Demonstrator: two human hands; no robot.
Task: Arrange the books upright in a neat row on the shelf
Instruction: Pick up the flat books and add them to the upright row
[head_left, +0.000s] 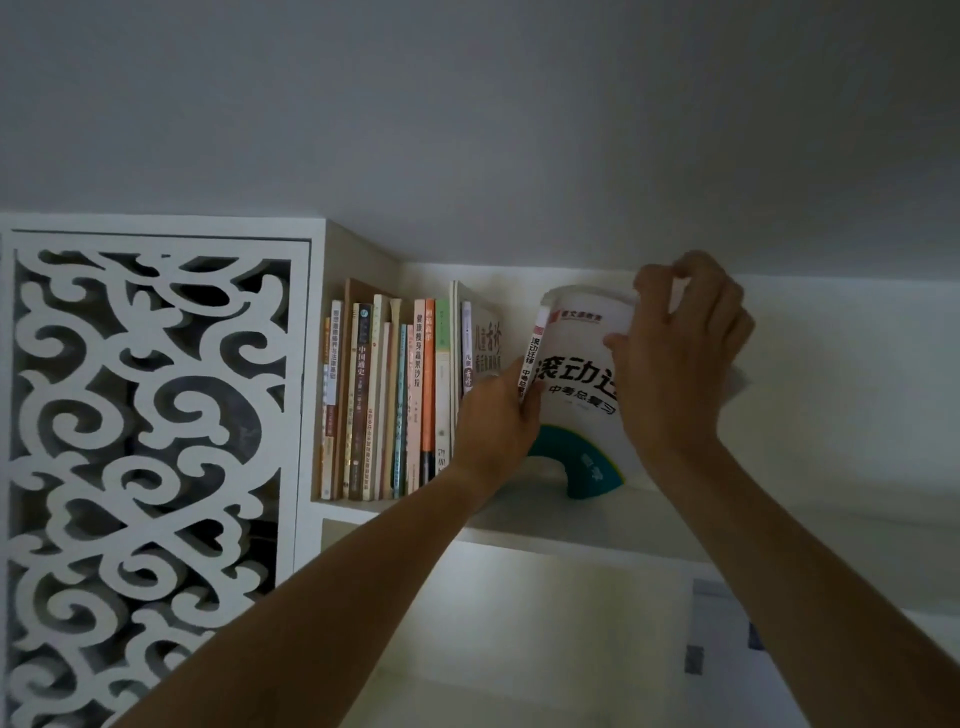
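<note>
Both hands, left hand (498, 415) and right hand (680, 353), are pinching the white book (582, 374), tilting at one o'clock from the standing row (395, 400) on the shelf (571, 525), likely the last to stand.

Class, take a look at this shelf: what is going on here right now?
A person is setting a white workbook upright on the shelf. The left hand pinches its spine near the bottom, and the right hand curls over its top right edge. A row of books already stands upright to the left, beside a white carved panel. A gap remains between the workbook and that row.
</note>
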